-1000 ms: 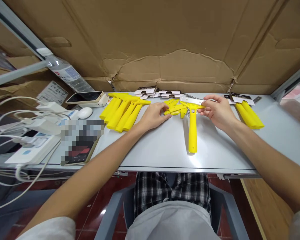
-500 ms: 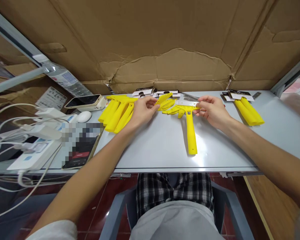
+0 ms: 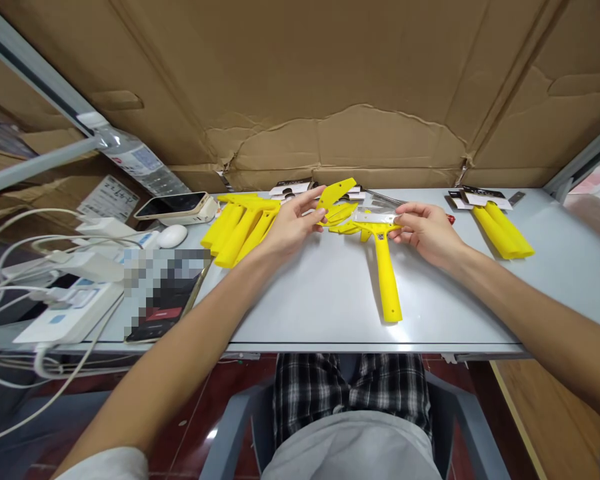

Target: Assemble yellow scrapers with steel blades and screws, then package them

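Between the thumb and fingers of my left hand (image 3: 300, 223) is a flat yellow plastic plate (image 3: 337, 192) with small holes, tilted upward. My right hand (image 3: 425, 230) pinches the head of a yellow T-shaped scraper (image 3: 390, 280), whose handle points toward me. A metal blade (image 3: 375, 217) lies along the scraper's head. More yellow plastic plates (image 3: 341, 215) lie in a loose pile under and beside the held plate. Left of my left hand, several yellow scraper handles (image 3: 235, 230) lie side by side, partly hidden by it.
Two yellow handles (image 3: 503, 230) with black-and-white cards (image 3: 485, 197) lie at the right. A screwdriver (image 3: 450, 219) with a red end is behind my right hand. At left are a phone (image 3: 173, 205), white mouse (image 3: 173, 235), power strip (image 3: 75, 310) and bottle (image 3: 137, 160). Cardboard (image 3: 340, 80) stands behind.
My left hand has raised the yellow plate slightly and moved it a little to the right, turning it more upright. The scraper in my right hand has shifted slightly toward me.
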### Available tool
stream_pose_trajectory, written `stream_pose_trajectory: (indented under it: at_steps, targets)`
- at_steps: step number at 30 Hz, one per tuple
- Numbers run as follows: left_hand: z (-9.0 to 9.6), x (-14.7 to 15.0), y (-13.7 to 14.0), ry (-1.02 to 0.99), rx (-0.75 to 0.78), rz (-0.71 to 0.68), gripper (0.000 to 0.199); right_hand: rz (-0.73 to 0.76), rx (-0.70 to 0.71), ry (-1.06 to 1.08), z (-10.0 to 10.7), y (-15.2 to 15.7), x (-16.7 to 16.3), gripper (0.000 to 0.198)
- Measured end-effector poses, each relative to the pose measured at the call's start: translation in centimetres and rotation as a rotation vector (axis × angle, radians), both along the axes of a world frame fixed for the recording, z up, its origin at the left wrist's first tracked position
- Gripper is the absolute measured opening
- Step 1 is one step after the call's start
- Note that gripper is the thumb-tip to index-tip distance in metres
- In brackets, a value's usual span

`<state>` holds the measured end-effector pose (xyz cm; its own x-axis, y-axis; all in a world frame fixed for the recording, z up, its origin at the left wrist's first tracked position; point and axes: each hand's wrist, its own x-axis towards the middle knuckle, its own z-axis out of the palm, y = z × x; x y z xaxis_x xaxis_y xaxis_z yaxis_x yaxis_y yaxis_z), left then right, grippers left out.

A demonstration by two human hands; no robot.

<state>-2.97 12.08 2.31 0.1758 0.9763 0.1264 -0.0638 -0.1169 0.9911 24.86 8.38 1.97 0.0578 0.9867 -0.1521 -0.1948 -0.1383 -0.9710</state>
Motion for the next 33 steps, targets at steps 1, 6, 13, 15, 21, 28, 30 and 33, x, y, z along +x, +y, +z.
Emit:
stream_pose_trajectory:
  at_steps: [1, 6, 13, 15, 21, 28, 30, 33]
  targets:
    - [0.0, 0.0, 0.0, 0.012, 0.007, -0.013, 0.046, 0.002, -0.008, -0.004, 0.1, -0.1, -0.1, 0.035]
    - [0.0, 0.1, -0.3, 0.101, -0.004, -0.068, 0.030, 0.011, -0.019, -0.021, 0.1, -0.3, -0.3, 0.033]
    - [0.2, 0.4, -0.7, 0.215, 0.054, 0.019, 0.023, 0.027, -0.010, -0.025, -0.4, -0.1, -0.1, 0.036]
    - [0.4, 0.4, -0.7, 0.202, 0.048, 0.048, 0.021, 0.038, -0.004, -0.030, -0.5, -0.1, -0.1, 0.037]
    - [0.7, 0.4, -1.1, 0.077, -0.081, -0.100, 0.037, 0.036, 0.024, -0.020, -0.8, -0.2, -0.1, 0.038]
    - [1.1, 0.6, -2.0, 0.034, -0.158, -0.261, 0.087, 0.039, 0.008, -0.021, -0.6, -0.5, -0.4, 0.039]
    - [1.2, 0.7, -2.0, 0.007, -0.155, -0.266, 0.080, 0.040, 0.004, -0.018, -0.5, -0.6, -0.5, 0.038]
    - [1.1, 0.7, -1.7, -0.007, -0.138, -0.243, 0.039, 0.037, -0.007, -0.020, -0.5, -0.6, -0.6, 0.038]
